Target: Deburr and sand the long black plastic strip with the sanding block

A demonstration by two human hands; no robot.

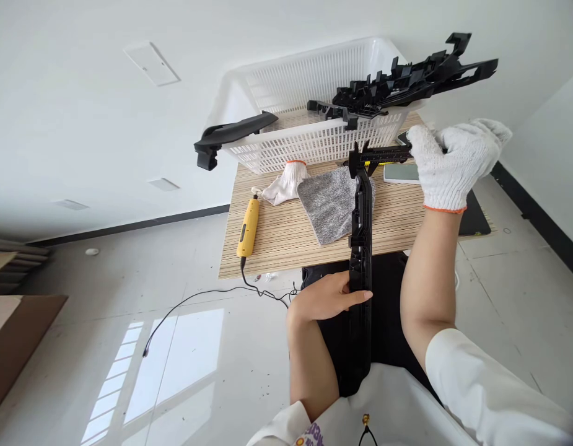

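My bare left hand point(330, 296) is closed around the lower half of a long black plastic trim part point(360, 241), which runs from my lap up over the table's front edge. In a white knitted glove, my right hand point(456, 158) grips the right end of a black caliper point(383, 155). The caliper lies crosswise at the part's far end, its jaws around or beside that tip; I cannot tell whether they touch it. Under the part's far end is a grey cloth point(330, 201).
A white plastic basket point(309, 145) with several black trim parts point(398, 87) stands at the table's back. On the wooden table point(277, 248) are a yellow corded tool point(248, 228), another white glove point(286, 184) and a pale flat object point(400, 173). A cardboard box point(21, 341) is at left.
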